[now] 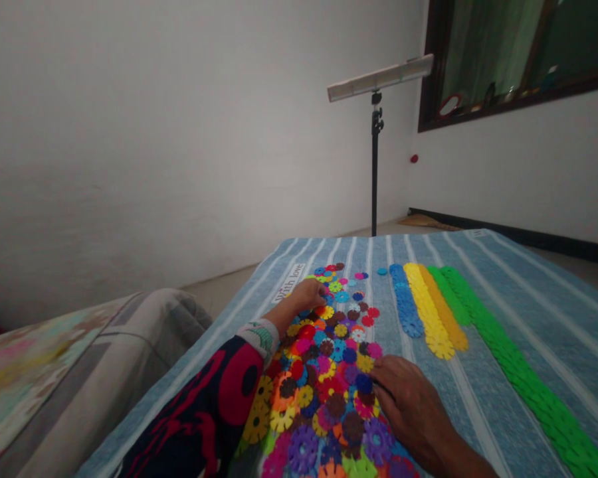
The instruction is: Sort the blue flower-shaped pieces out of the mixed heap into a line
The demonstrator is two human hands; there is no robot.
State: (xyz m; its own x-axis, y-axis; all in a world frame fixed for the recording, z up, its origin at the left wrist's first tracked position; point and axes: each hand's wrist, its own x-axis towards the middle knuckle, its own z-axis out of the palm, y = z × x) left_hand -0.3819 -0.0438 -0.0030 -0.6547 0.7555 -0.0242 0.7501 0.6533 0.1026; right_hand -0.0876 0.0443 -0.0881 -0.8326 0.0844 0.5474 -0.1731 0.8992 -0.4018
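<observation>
A bare white wall fills the upper left of the frame, with a light stand and a dark-framed window at the upper right. Below them a blue striped bedspread spreads across the lower half. At lower centre lies a mixed pile of interlocking plastic discs. To its right run sorted rows: a blue row, a yellow row, an orange row and 2 green rows. The left hand curls over the pile's far edge, fingers bent down; whether it grips a disc cannot be told. The right hand lies palm down on the near edge, fingers loosely spread, gripping nothing visible. Both hands appear mid-pick in the unsorted heap. Lifting 1 disc cleanly would call for a fingertip pinch, since the discs overlap.
</observation>
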